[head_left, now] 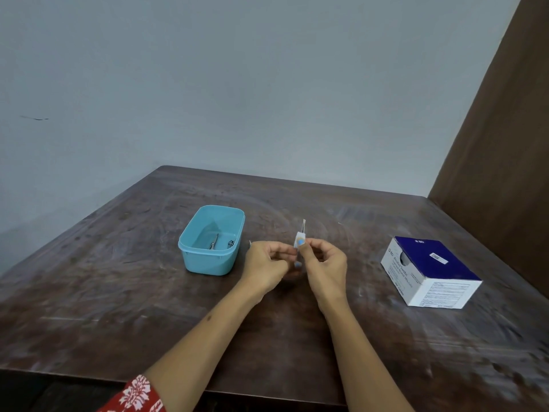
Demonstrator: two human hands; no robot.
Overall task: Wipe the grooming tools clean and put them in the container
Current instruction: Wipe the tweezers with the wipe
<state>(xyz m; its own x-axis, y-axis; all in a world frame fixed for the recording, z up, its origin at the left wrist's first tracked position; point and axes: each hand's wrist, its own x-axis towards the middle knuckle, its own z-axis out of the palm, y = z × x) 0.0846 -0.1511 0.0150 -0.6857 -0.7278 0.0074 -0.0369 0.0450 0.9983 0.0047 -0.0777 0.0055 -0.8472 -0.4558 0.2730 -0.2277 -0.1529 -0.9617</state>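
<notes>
Over the middle of the table, my left hand [266, 261] and my right hand [325, 263] meet. Both pinch a small white swab packet [299, 241] with blue and orange print, held upright between the fingertips. A thin pale strip [304, 225] sticks up from its top; I cannot tell whether it is a tool or a torn edge. A small pale tip [250, 242] shows at the left side of my left hand. To the left stands the open teal container [208, 263], with metal grooming tools [214, 241] lying in it.
A blue and white box of alcohol swabs [430, 272] lies at the right of the dark wooden table [118, 292]. A grey wall runs behind, and a brown wooden panel [505, 144] rises at the right edge.
</notes>
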